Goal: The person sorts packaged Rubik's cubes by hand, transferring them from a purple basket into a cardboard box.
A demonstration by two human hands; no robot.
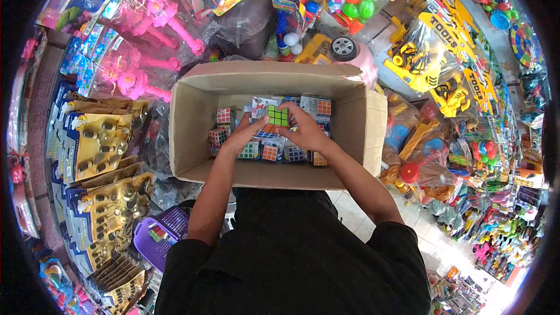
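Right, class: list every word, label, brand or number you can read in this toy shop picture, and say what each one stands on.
"TOOLS": black letters on the yellow toy packs at upper right; it shows more than once.
The blue and yellow cards on the left: print too small to read.
The boxed cubes in the cardboard box: labels too blurred to read.
The puzzle cube held between the left hand and right hand: no text.

**Colours around the hands**

The puzzle cube [278,115] between both hands shows a green face gridded in black. The cardboard box [201,128] around them is plain brown; the cubes [269,153] beneath are chequered red, white, blue, orange. The basket [153,244] below the left arm is purple.
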